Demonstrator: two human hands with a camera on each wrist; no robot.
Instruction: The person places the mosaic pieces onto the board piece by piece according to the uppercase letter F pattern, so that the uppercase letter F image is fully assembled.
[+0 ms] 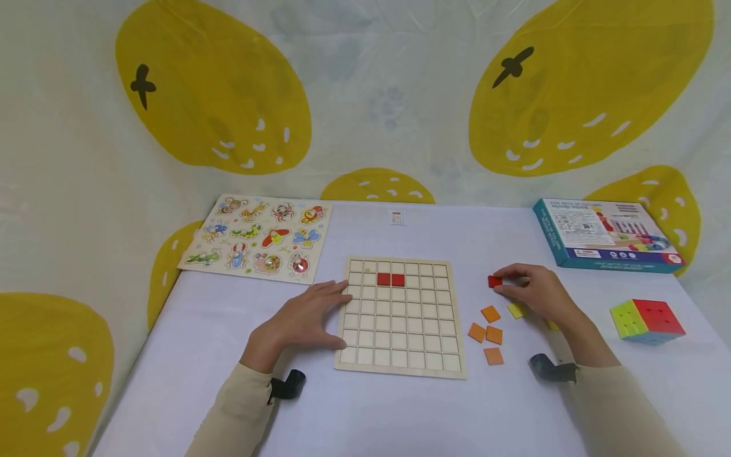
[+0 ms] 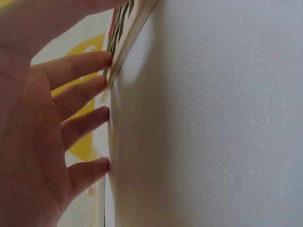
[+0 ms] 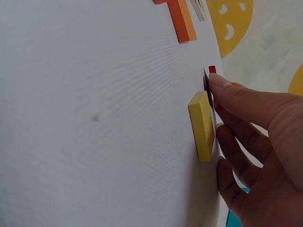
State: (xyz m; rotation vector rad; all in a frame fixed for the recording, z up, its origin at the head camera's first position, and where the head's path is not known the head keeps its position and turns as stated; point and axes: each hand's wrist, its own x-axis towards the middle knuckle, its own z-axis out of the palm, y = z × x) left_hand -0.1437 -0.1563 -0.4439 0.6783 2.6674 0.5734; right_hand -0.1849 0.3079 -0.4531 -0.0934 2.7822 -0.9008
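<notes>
Right hand [image 1: 537, 289]: thumb and fingertips pinched a red tile [image 1: 494, 281] by its edge, to the right of the gridded board [image 1: 398, 324] and beyond the loose orange tiles [image 1: 493, 335]. Left hand [image 1: 302, 320]: fingers spread, some fingertips and the thumb against the board's left edge.

Handling (judgement): the tile seemed light, stiff and smooth, hard to damage but easy to let slip; opposite side edges looked the best hold, leaving its flat faces free. The board appeared thin and rigid, best steadied at its rim.

Obscured: my fingers covered part of the red tile, and I could not tell whether it touched the white tabletop [image 1: 428, 412]. One yellow tile [image 1: 516, 310] was partly covered by my hand. Right wrist view: only a bit of red showed past the thumb, beside a dark sliver [image 3: 207, 85] I could not identify. Left wrist view: the board was cut off at the top.
</notes>
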